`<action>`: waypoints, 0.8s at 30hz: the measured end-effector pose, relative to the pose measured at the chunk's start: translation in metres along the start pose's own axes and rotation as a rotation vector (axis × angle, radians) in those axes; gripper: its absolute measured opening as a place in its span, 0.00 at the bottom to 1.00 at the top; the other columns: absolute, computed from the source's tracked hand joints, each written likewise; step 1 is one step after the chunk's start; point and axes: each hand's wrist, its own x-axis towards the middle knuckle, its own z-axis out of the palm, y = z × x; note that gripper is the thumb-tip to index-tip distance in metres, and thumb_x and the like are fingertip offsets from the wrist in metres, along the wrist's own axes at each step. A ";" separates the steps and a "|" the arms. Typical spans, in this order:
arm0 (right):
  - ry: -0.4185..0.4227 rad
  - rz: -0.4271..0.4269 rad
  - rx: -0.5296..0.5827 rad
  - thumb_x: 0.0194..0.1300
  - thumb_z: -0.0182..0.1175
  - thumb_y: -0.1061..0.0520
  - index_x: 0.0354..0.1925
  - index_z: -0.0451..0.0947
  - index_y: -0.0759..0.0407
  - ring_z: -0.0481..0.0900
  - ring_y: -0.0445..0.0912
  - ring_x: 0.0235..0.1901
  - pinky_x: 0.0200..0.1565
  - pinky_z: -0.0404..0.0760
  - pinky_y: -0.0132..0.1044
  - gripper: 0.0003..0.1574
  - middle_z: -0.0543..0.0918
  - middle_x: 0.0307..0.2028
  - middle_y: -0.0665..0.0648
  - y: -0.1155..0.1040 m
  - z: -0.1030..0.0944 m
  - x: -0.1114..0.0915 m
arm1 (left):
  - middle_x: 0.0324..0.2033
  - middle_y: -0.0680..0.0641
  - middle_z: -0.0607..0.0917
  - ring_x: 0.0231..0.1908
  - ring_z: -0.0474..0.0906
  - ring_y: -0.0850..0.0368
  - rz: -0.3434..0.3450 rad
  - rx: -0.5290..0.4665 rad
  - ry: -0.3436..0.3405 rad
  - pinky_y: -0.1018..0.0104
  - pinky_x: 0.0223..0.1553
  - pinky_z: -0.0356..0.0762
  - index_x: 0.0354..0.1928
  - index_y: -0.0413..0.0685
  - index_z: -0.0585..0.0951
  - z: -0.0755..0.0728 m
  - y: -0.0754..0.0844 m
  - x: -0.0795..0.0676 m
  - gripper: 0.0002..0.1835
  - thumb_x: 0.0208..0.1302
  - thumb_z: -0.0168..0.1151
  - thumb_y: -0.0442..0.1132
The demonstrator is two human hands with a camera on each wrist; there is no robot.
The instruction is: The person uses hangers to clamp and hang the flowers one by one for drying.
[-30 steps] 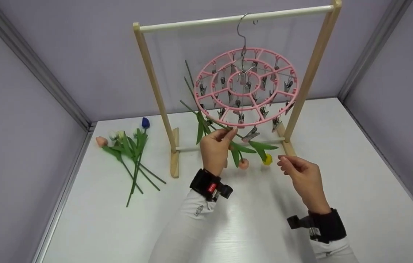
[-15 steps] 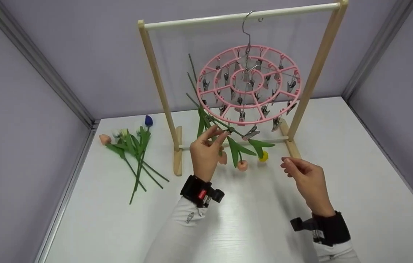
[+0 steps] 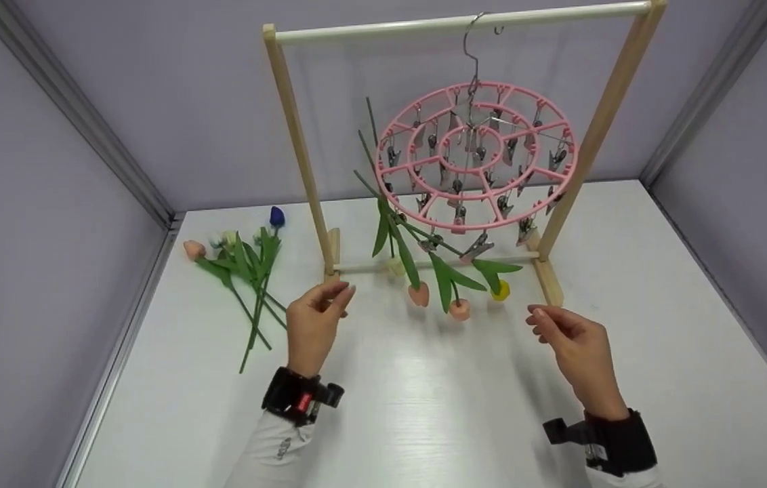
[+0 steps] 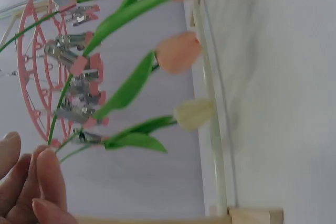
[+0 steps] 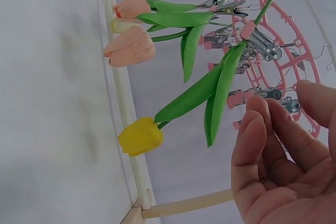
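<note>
In the head view a round pink clip hanger (image 3: 452, 227) carries several metal clips, with artificial tulips clipped along its near rim, heads down. Among them are a cream tulip (image 4: 194, 114), two pink tulips (image 3: 419, 295) and a yellow tulip (image 5: 140, 137). My left hand (image 3: 314, 329) hovers over the white table between the hanging flowers and a loose bunch of tulips (image 3: 241, 268), its fingers loosely bent around nothing. To the right and in front of the yellow tulip, my right hand (image 3: 576, 352) is raised with relaxed, bent fingers and holds nothing.
A wooden stand with a white top rod (image 3: 383, 28) bears the hanger by its metal hook (image 3: 470, 46). Its wooden feet (image 3: 547, 281) rest on the white table (image 3: 417, 413). Pale walls (image 3: 38, 224) enclose the sides and back.
My left hand has let go of a clip at the hanger's near rim and drawn back to the left and toward me. The right hand has stayed nearly still.
</note>
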 end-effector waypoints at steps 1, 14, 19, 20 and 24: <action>0.003 -0.003 -0.008 0.71 0.62 0.51 0.50 0.84 0.62 0.82 0.48 0.37 0.39 0.81 0.32 0.18 0.87 0.39 0.59 0.001 0.000 -0.002 | 0.31 0.50 0.88 0.26 0.83 0.51 -0.008 0.038 -0.022 0.69 0.25 0.76 0.41 0.47 0.89 -0.010 -0.005 -0.001 0.11 0.61 0.72 0.45; -0.022 -0.073 -0.137 0.70 0.63 0.50 0.46 0.86 0.59 0.82 0.48 0.31 0.34 0.81 0.31 0.16 0.87 0.36 0.57 0.011 0.010 -0.016 | 0.41 0.44 0.87 0.38 0.83 0.49 -0.123 0.590 -0.196 0.58 0.35 0.77 0.49 0.42 0.86 -0.129 -0.066 0.011 0.11 0.66 0.66 0.35; -0.037 -0.065 -0.175 0.70 0.64 0.52 0.46 0.86 0.59 0.83 0.51 0.31 0.33 0.81 0.31 0.14 0.87 0.35 0.55 0.014 0.013 -0.021 | 0.41 0.38 0.86 0.42 0.81 0.40 0.013 0.781 -0.286 0.48 0.40 0.78 0.48 0.40 0.86 -0.149 -0.083 0.018 0.14 0.60 0.67 0.24; -0.038 -0.065 -0.177 0.69 0.64 0.52 0.46 0.86 0.59 0.83 0.50 0.30 0.33 0.81 0.31 0.13 0.87 0.35 0.55 0.014 0.014 -0.021 | 0.41 0.37 0.86 0.42 0.81 0.38 0.059 0.812 -0.310 0.46 0.41 0.78 0.47 0.39 0.86 -0.151 -0.087 0.019 0.15 0.58 0.68 0.22; -0.048 -0.072 -0.182 0.69 0.64 0.54 0.46 0.86 0.60 0.83 0.48 0.31 0.33 0.82 0.30 0.13 0.87 0.35 0.54 0.014 0.017 -0.022 | 0.43 0.35 0.85 0.43 0.79 0.34 0.249 0.917 -0.372 0.42 0.39 0.79 0.45 0.38 0.87 -0.153 -0.104 0.023 0.17 0.52 0.70 0.19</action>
